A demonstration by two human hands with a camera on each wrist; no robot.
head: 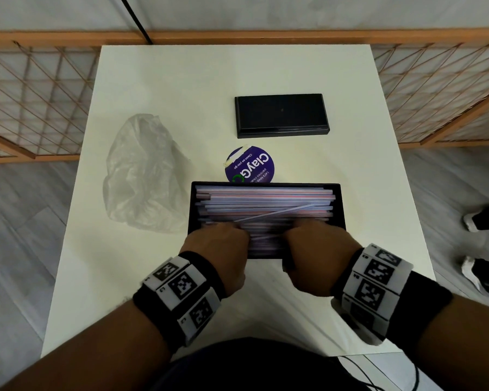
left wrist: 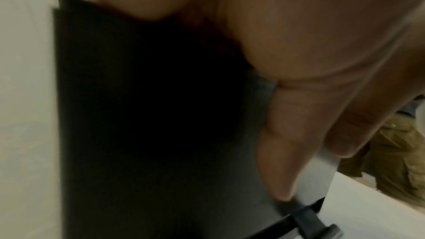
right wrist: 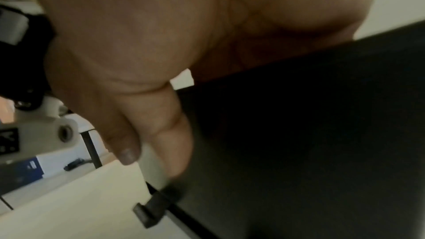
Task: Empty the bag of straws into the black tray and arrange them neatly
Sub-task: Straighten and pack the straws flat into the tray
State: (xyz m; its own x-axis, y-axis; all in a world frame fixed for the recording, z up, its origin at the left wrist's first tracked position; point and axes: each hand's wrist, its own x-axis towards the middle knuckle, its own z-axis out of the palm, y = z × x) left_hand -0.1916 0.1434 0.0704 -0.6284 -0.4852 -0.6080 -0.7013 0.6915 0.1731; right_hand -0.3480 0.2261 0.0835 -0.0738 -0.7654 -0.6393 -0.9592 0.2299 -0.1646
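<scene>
The black tray (head: 340,206) sits at the table's middle, filled with pink, blue and white straws (head: 266,200) lying mostly lengthwise; one straw (head: 277,213) lies slanted across the pile. My left hand (head: 223,241) and right hand (head: 312,241) hold the tray's near wall, with the fingers curled over the rim onto the straws. In the wrist views each thumb (left wrist: 282,143) (right wrist: 170,134) lies against the dark outer wall (left wrist: 149,115) (right wrist: 299,134). The fingertips are hidden. The crumpled clear plastic bag (head: 144,173) lies left of the tray.
A black lid (head: 281,115) lies behind the tray, and a round purple sticker (head: 250,165) sits between them. A wooden lattice screen (head: 40,103) stands beyond the table. Another person's feet (head: 483,244) are at the right, off the table.
</scene>
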